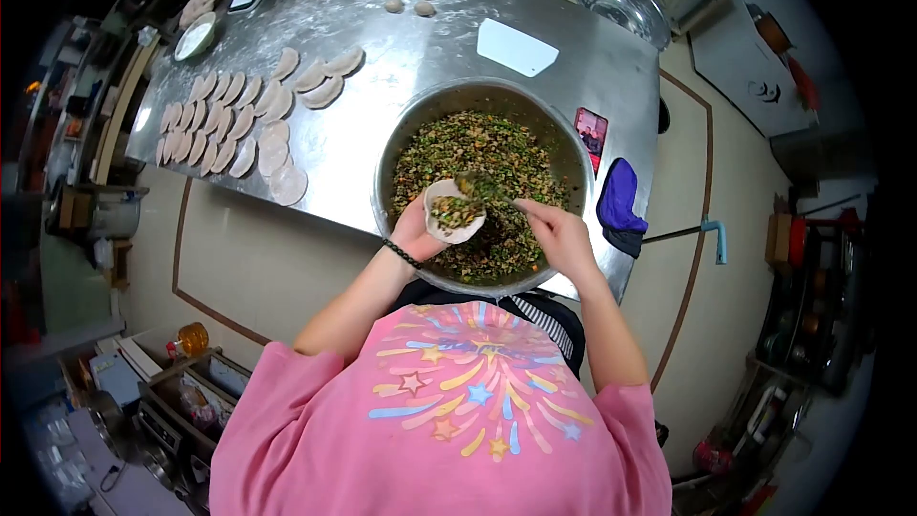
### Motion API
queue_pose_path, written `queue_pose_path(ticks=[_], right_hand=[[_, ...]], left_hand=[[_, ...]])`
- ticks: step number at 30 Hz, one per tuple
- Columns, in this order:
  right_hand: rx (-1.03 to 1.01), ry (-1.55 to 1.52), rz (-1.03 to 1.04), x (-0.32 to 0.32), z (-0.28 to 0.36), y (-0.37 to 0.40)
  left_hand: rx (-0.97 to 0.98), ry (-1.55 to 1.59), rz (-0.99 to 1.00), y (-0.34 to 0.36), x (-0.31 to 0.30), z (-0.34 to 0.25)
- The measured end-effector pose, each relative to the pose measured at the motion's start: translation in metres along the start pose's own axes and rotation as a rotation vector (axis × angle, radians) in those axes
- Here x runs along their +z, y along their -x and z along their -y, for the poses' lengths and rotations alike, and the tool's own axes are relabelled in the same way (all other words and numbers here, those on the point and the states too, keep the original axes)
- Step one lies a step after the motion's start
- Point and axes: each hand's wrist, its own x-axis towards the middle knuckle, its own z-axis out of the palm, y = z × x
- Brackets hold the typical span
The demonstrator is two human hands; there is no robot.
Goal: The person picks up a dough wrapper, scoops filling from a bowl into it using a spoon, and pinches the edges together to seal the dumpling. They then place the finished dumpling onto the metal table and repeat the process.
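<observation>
With left hand [413, 232] cupped half-open under the dumpling wrapper [454, 214] over the near side of the steel bowl [392, 148] and right hand [559, 234] closed on a thin utensil [501, 199], probably best to press a modest mound of green filling [487, 143] centrally, keeping the wrapper's edge clean.

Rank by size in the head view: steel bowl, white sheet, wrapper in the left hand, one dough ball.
1. Steel bowl
2. White sheet
3. Wrapper in left hand, close call with sheet
4. Dough ball

Left hand [417, 229] cupped palm-up; right hand [562, 234] closed in a pinching grip.
</observation>
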Motion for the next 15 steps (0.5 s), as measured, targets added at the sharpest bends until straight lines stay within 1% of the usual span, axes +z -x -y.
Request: queue_pose_path(ticks=[1, 3, 5, 7, 9, 11, 13, 14, 15], right_hand=[[-0.007, 0.002, 0.009, 0.0, 0.011, 0.002], [-0.167, 0.362, -0.079, -0.005, 0.026, 0.002], [-0.209, 0.353, -0.118, -0.01, 0.029, 0.001], [-0.369, 0.46, -0.085, -0.017, 0.032, 0.001], [-0.376, 0.465, -0.127, -0.027, 0.043, 0.003], [-0.386, 0.468, -0.166, -0.039, 0.053, 0.005], [-0.461, 0.474, 0.012, -0.05, 0.061, 0.007], [-0.499, 0.534, 0.051, -0.051, 0.064, 0.007], [-0.494, 0.536, 0.046, -0.049, 0.066, 0.006]], left_hand=[[-0.003, -0.039, 0.062, 0.0, 0.008, 0.0], [-0.045, -0.03, 0.079, -0.004, 0.025, 0.0], [-0.07, -0.027, 0.106, -0.006, 0.03, -0.003], [-0.099, -0.028, 0.128, -0.008, 0.034, -0.005], [-0.147, -0.044, 0.197, -0.009, 0.039, -0.006], [-0.145, -0.049, 0.185, -0.006, 0.045, -0.007], [-0.144, -0.055, 0.171, -0.005, 0.048, -0.007], [-0.149, -0.054, 0.167, -0.006, 0.049, -0.008], [-0.157, -0.055, 0.162, -0.006, 0.051, -0.008]])
